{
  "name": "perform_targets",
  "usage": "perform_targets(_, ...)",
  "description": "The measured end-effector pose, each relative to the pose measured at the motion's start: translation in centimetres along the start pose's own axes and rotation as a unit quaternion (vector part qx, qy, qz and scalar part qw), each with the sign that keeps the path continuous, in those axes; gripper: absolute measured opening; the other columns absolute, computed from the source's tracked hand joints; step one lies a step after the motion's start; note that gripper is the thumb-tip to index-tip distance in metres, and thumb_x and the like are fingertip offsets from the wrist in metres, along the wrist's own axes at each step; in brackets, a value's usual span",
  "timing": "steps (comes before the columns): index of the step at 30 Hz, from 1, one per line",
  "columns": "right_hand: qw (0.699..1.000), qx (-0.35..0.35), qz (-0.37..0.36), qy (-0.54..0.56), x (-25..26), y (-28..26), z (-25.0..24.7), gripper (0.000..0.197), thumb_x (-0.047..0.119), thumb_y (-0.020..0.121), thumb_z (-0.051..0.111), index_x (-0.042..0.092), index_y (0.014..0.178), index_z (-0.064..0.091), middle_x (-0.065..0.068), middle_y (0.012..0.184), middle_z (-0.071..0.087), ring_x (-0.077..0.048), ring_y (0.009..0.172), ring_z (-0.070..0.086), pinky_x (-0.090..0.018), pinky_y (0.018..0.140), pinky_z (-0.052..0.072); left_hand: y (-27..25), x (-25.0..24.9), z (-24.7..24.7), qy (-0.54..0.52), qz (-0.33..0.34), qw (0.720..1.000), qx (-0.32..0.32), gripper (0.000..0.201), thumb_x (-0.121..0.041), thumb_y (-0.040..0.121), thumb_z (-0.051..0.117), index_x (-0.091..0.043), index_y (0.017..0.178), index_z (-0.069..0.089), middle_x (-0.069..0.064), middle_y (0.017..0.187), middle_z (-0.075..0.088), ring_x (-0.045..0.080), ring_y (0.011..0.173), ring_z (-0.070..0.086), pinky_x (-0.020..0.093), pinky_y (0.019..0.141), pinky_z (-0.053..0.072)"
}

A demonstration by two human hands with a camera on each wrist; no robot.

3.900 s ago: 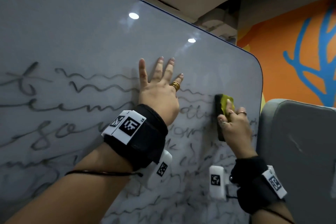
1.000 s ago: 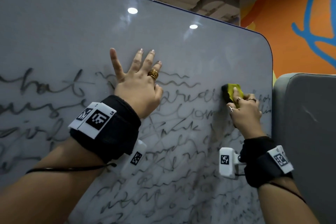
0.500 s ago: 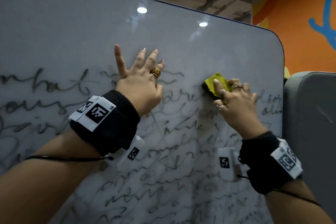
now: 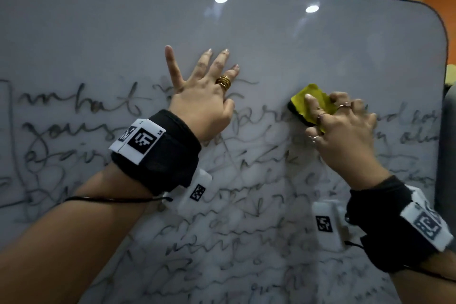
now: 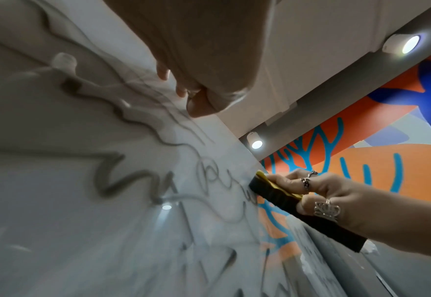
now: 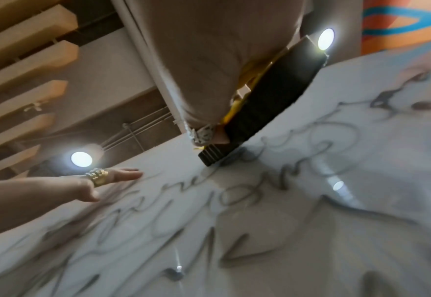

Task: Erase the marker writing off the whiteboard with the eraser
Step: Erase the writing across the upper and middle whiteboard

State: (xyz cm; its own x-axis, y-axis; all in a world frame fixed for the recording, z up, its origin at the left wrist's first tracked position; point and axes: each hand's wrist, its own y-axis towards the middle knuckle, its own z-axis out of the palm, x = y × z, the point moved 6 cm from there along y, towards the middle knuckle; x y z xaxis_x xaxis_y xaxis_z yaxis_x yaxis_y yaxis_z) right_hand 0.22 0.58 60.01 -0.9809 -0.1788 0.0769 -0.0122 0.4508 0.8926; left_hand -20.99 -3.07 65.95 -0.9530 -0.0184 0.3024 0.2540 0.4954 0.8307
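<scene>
A large whiteboard [image 4: 271,39] fills the head view, its lower two thirds covered in grey marker scrawl [image 4: 81,128]. My right hand [image 4: 343,128] grips a yellow-backed eraser [image 4: 306,103] with a black felt face and presses it flat on the board at the top line of writing. In the left wrist view the eraser [image 5: 283,197] sits right of the word being wiped, with my right hand's fingers [image 5: 318,193] curled over it. My left hand [image 4: 204,96] lies flat on the board with fingers spread, left of the eraser. The right wrist view shows the eraser [image 6: 260,112] under my palm.
The board's rounded right edge [image 4: 444,61] borders a grey padded panel [image 4: 447,131]. An orange wall with blue branching shapes [image 5: 377,152] stands behind. Ceiling lamps [image 6: 81,159] reflect on the glossy board. The board's upper third carries no writing.
My right hand has carried the eraser leftward along the top line of writing, toward my left hand, leaving a smeared patch to its right. My left hand has stayed flat on the board.
</scene>
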Motion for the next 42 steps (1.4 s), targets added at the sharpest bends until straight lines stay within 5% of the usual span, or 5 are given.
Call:
perform_targets(11,0.982,-0.114,-0.135,0.059,6.6,2.3,-0.6,0.062,0.035,0.059,0.056,0.025,0.119,0.066,-0.019,0.116,0.06,-0.031,0.099,0.039,-0.042,0.077,0.031,-1.0,-0.7,0.1,0.006,-0.051,0.998,-0.018,0.071,-0.033,0.078,0.026,-0.033,0.149,0.023,-0.005,0.161,-0.004,0.02,0.146,-0.012,0.054,0.094,-0.033)
perform_targets(15,0.97,-0.146,-0.154,0.12,4.9,2.1,-1.6,0.065,0.04,0.057,0.054,0.023,0.118,0.067,-0.009,0.105,0.064,-0.033,0.087,0.058,-0.038,0.066,0.044,-3.7,-0.6,-2.1,-0.142,-0.109,0.975,-0.129,0.039,-0.031,0.078,0.043,-0.029,0.112,0.063,-0.007,0.112,0.063,0.018,0.109,0.056,0.035,0.089,0.019)
perform_targets(18,0.951,-0.2,-0.086,0.22,2.7,1.1,-2.1,0.073,0.041,0.059,0.052,0.014,0.126,0.06,-0.006,0.104,0.067,-0.032,0.089,0.058,-0.037,0.072,0.047,-5.2,-1.1,-2.0,-0.322,-0.164,0.926,-0.105,0.024,-0.041,0.08,0.051,-0.031,0.086,0.072,-0.009,0.065,0.068,0.009,0.07,0.066,0.034,0.079,0.046)
perform_targets(24,0.896,-0.294,-0.125,0.309,3.9,-3.1,-1.5,0.064,0.024,0.062,0.074,0.012,0.123,0.062,-0.001,0.115,0.066,-0.023,0.094,0.053,-0.039,0.081,0.043,-5.8,-4.0,-1.9,-0.476,-0.186,0.855,-0.088,0.012,-0.029,0.092,0.056,-0.032,0.097,0.066,-0.004,0.076,0.072,0.004,0.061,0.068,0.015,0.062,0.05)
perform_targets(42,0.848,-0.373,-0.198,0.321,4.9,-6.5,-4.6,0.058,0.025,0.076,0.071,0.018,0.13,0.051,0.009,0.117,0.066,-0.02,0.093,0.054,-0.04,0.085,0.035,-7.0,-5.1,-2.7,-0.504,-0.369,0.766,-0.152,0.069,-0.083,0.051,0.055,-0.022,0.083,0.046,0.01,0.091,0.066,0.026,0.085,0.068,0.048,0.078,0.056)
